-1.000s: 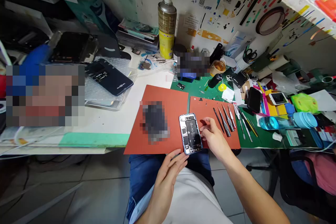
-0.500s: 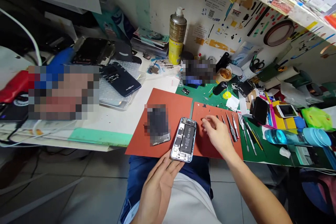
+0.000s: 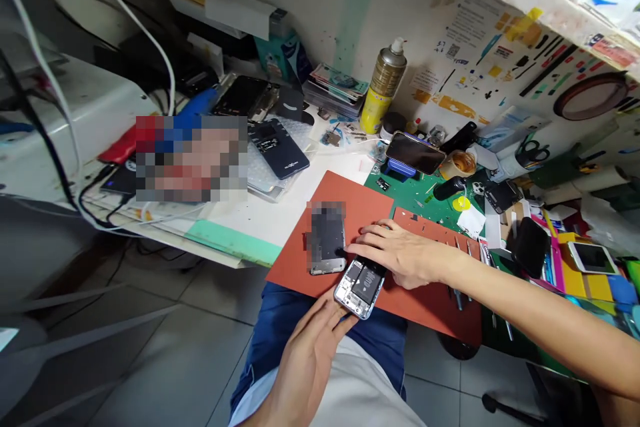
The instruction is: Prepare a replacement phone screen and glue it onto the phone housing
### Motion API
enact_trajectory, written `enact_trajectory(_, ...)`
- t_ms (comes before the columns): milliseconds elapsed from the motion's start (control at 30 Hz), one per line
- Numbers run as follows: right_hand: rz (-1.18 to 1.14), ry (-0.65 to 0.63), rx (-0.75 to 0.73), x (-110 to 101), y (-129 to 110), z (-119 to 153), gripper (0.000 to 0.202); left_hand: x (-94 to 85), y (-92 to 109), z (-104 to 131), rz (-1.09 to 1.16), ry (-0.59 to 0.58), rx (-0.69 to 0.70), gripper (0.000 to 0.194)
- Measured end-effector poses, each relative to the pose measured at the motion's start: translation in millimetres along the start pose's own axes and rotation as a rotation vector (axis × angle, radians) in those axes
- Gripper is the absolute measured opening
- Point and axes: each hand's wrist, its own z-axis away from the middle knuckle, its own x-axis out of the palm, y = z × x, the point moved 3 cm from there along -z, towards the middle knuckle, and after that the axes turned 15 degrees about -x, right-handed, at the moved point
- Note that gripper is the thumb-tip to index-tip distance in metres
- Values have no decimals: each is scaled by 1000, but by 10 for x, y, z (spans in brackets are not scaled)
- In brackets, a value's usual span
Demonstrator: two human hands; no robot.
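An opened smartphone (image 3: 367,283), its battery and inner boards exposed, is held over the front edge of the orange mat (image 3: 300,260). My left hand (image 3: 320,340) grips its lower end from beneath, with the fingers partly hidden under it. Stretched across the phone's upper end is my right hand (image 3: 400,250), its fingers extended leftward and slightly apart, covering that end. I see nothing held in it, and whether it touches the phone is unclear. Just left of the fingertips a dark detached screen panel (image 3: 333,240), partly pixelated, lies on the mat.
Tweezers and slim tools (image 3: 457,297) lie on the right mat, partly behind my forearm. A phone on a blue stand (image 3: 415,153) and a yellow spray can (image 3: 377,103) stand at the back. A dark phone back (image 3: 280,147) rests on bubble wrap to the left.
My right hand has moved left from the right mat to over the phone's upper end. My left hand still holds the phone. The view has swung left.
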Motion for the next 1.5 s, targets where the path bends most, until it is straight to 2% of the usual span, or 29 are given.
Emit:
enact_trajectory(167,95,45,38,52,-126,110,96,30,37,-23,-24,-30,-13,49)
enact_trajectory(300,70,135,247,178,-296,381,99,73,165,-44,-159,-74,-6,70)
enact_trajectory(367,66,176,362,276,-337,512,102,61,294,-42,-274,-69,8,78)
enact_trajectory(433,79,202,449,358,-339,595,99,25,489,-20,-443,-36,54,78)
enact_trajectory(533,115,219,514,396,-309,610,88,-27,916,59,-793,49,267,65)
enact_trajectory(667,161,208,524,341,-311,531,80,-30,1524,161,-1210,250,736,45)
enact_trajectory(733,162,209,536,335,-329,511,80,12,1694,137,-1444,261,908,37)
enact_trajectory(800,149,214,566,360,-344,522,80,49,1760,65,-1631,206,1011,35)
enact_trajectory(933,99,234,601,391,-393,581,78,38,1732,-97,-1769,144,1081,39)
enact_trajectory(1033,6,338,644,256,-455,527,64,-17,1667,-153,-1719,132,1113,41)
enact_trajectory(1100,-176,482,706,113,-470,374,44,-65,1610,-158,-1657,154,1119,41)
enact_trajectory(1167,-507,645,785,10,-429,120,29,-119,1526,-142,-1580,193,1116,41)
enact_trajectory(1233,-890,804,891,-18,-336,-176,26,-181,1409,-104,-1470,244,1131,42)
enact_trajectory(1300,-1139,940,1009,-2,-218,-425,29,-254,1263,-59,-1348,302,1157,43)
enact_trajectory(1400,-1201,1002,1088,32,-72,-624,30,-343,1012,-34,-1328,318,1166,50)
enact_trajectory(1500,-1199,1005,1122,70,-20,-650,30,-393,827,-45,-1392,328,1195,56)
